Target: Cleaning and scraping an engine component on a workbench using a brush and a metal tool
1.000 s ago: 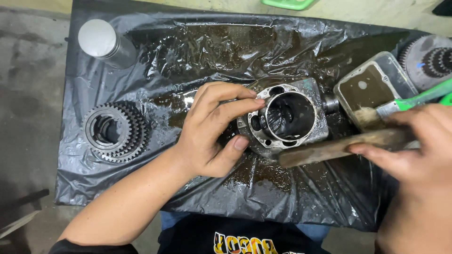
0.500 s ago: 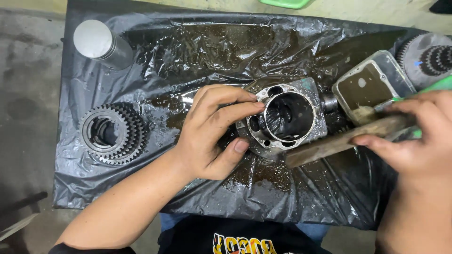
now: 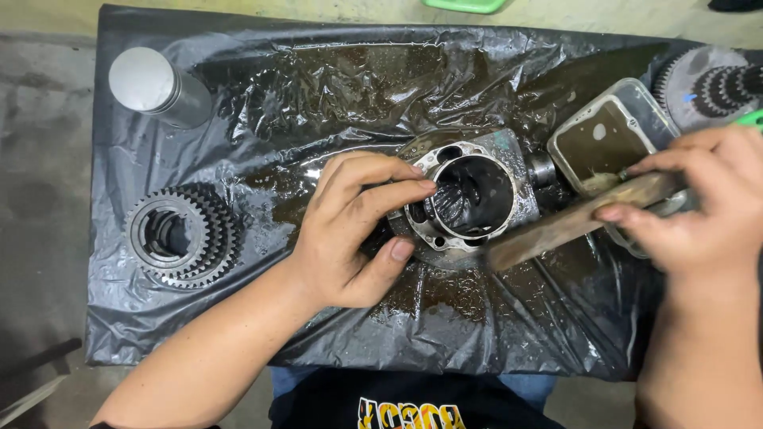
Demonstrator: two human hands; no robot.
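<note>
A hollow metal cylinder housing (image 3: 469, 199) stands open end up on an oily black plastic sheet (image 3: 334, 87). My left hand (image 3: 350, 230) grips its left rim, fingers on the flange and thumb against its lower side. My right hand (image 3: 699, 206) holds a long brown wooden stick (image 3: 572, 224) that slants down to the left, its tip at the housing's lower right edge. A green-handled tool (image 3: 751, 119) pokes out behind the right hand.
A stepped gear cluster (image 3: 181, 235) lies at the left of the sheet. A grey metal canister (image 3: 155, 86) stands at the back left. A clear rectangular tray of brown liquid (image 3: 608, 143) and another gear assembly (image 3: 715, 83) sit at the right.
My right hand has swung the wooden stick up and left, bringing its tip closer to the housing. My left hand keeps the same hold.
</note>
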